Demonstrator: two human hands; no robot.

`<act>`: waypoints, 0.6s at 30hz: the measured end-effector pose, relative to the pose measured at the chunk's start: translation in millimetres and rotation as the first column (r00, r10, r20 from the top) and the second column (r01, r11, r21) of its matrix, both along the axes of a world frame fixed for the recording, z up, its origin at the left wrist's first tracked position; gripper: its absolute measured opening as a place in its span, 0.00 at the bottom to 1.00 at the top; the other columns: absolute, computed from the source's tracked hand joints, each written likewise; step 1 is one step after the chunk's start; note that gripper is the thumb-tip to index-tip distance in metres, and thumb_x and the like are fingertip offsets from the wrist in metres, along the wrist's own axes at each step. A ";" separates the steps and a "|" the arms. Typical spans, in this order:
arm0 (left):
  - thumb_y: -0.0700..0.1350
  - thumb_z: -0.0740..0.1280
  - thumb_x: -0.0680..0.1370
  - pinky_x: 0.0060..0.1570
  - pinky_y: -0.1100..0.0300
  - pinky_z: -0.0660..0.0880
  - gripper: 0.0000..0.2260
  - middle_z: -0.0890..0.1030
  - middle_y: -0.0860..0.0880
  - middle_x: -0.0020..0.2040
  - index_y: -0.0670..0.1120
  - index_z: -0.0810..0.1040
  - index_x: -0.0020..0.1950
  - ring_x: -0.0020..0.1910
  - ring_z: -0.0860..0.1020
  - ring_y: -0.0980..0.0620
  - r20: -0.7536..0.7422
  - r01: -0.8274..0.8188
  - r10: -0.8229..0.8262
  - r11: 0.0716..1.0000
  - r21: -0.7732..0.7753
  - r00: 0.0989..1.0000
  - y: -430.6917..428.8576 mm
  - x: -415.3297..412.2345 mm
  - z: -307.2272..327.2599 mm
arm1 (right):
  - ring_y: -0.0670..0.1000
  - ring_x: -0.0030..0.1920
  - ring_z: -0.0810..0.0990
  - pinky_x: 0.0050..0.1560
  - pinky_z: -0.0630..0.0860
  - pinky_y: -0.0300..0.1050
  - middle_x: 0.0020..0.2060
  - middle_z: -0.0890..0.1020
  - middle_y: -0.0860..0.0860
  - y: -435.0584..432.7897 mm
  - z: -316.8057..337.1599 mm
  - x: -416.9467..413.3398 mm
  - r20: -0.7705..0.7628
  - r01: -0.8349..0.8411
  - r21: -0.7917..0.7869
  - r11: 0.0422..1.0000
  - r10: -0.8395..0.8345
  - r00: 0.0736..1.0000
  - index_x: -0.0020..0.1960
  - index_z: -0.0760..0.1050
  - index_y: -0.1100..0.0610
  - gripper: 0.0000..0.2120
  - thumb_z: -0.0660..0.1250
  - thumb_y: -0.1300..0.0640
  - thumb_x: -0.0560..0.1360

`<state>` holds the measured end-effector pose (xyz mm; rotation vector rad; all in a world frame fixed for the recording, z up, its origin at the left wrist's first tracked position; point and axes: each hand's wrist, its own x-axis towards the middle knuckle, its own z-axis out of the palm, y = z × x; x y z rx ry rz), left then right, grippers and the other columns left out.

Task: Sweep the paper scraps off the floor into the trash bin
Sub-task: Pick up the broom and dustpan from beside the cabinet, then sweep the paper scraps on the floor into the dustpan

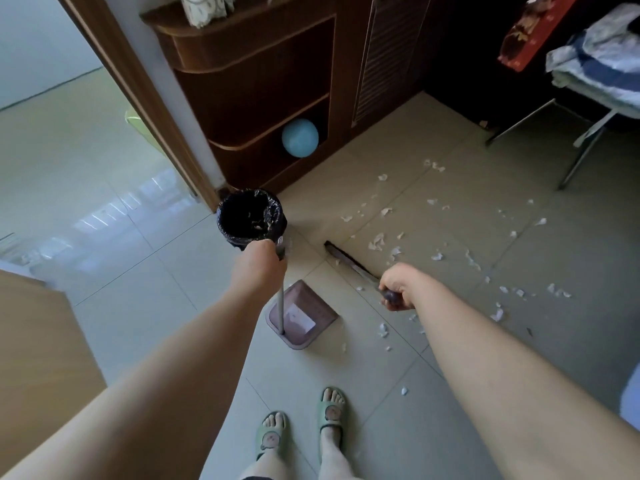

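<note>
The right hand (398, 287), clamped on the broom (349, 261), has most paper scraps (450, 251) at its two o'clock, while the left hand (261, 261) grips the dustpan (304, 315) handle.

Glossy, smooth floor tiles (114, 258) mirror window light at the left. The trash bin (252, 216) is lined with crinkled, shiny black plastic film. The dustpan (304, 315) looks like matt mauve plastic, its pole (281, 299) smooth metal. Torn white paper scraps (377, 241) lie crumpled. The far cabinet (263, 81) is dark satin wood.
</note>
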<state>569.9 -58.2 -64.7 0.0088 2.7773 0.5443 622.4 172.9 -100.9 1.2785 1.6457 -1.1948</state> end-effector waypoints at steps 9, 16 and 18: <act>0.45 0.63 0.80 0.36 0.57 0.67 0.12 0.74 0.41 0.36 0.39 0.72 0.39 0.36 0.72 0.42 0.040 0.026 -0.031 0.991 0.132 0.999 -19.2 10.9 -8.1 | 0.48 0.20 0.63 0.19 0.56 0.27 0.29 0.65 0.55 -24.6 14.2 20.7 0.113 -0.141 0.073 0.987 0.132 0.985 0.35 0.61 0.61 0.13 0.48 0.67 0.77; 0.41 0.65 0.77 0.36 0.56 0.67 0.10 0.74 0.38 0.35 0.38 0.74 0.37 0.35 0.73 0.41 0.139 0.019 -0.053 0.972 0.234 0.989 -49.4 21.6 -18.0 | 0.46 0.13 0.62 0.13 0.56 0.30 0.29 0.68 0.54 -48.7 62.6 20.4 0.153 -0.228 0.011 0.974 0.223 0.963 0.39 0.68 0.65 0.12 0.50 0.64 0.77; 0.40 0.65 0.77 0.34 0.57 0.66 0.11 0.74 0.41 0.34 0.40 0.72 0.35 0.34 0.72 0.43 0.165 -0.012 -0.031 0.966 0.258 0.986 -56.4 24.1 -17.8 | 0.46 0.15 0.63 0.14 0.56 0.30 0.29 0.70 0.55 -51.5 77.4 23.4 0.113 -0.253 0.081 0.964 0.243 0.963 0.39 0.69 0.66 0.12 0.51 0.64 0.77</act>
